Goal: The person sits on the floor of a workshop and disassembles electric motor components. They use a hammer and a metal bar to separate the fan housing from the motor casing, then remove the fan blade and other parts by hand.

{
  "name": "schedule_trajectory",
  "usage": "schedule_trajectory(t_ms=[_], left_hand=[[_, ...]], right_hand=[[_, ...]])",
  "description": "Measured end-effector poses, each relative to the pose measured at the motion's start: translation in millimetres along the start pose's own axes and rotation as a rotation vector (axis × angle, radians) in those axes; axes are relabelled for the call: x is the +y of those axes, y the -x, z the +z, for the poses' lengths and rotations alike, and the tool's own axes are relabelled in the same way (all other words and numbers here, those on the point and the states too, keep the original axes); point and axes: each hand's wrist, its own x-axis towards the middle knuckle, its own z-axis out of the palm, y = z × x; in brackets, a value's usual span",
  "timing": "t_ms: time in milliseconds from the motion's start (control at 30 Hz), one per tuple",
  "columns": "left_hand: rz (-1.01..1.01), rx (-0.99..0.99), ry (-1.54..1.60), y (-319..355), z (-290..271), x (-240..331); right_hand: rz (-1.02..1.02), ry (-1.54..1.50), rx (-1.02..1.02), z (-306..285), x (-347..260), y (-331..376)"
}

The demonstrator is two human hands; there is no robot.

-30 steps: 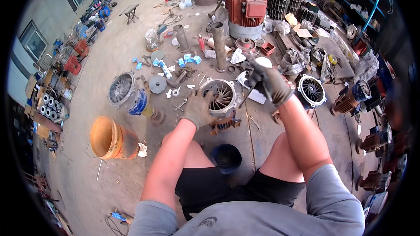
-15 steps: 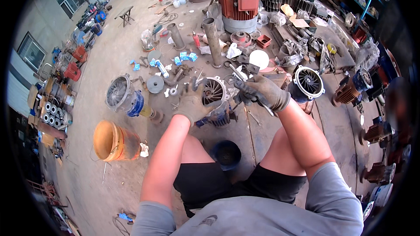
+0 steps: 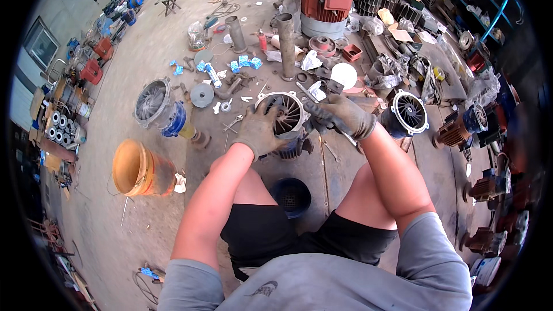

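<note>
Between my knees stands a blue pump housing (image 3: 288, 116) with a pale bolted rim and curved vanes facing up. My left hand (image 3: 259, 128), in a dirty work glove, grips its left rim, fingers over the edge and thumb toward the near side. In my gloved right hand (image 3: 347, 117) is a long metal rod (image 3: 349, 138), slanting from upper left to lower right beside the housing's right edge. The fingers are closed round it; whether its far end touches the housing I cannot tell. A black basin (image 3: 291, 197) sits below, between my legs.
Similar vaned housings stand at left (image 3: 154, 105) and right (image 3: 410, 112). An orange bucket (image 3: 161, 171) is at lower left. Ahead lie spanners (image 3: 233, 122), a grey disc (image 3: 201, 95), an upright pipe (image 3: 286, 52), and a large red motor (image 3: 324, 0).
My left hand has come down from above the housing onto its rim, its fingers less raised. The right hand still holds the rod, shifted slightly left. The whole view has tilted a little.
</note>
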Motion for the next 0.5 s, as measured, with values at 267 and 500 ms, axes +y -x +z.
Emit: schedule_trajectory(t_ms=[267, 500], left_hand=[[0.112, -0.289, -0.219, -17.0, -16.9, -29.7], [0.019, -0.213, -0.152, -4.2, -20.2, -15.2]], right_hand=[[0.028, -0.226, -0.042, 14.1, 16.7, -39.7], [0.367, -1.333, 1.042, 74.6, 14.0, -52.0]])
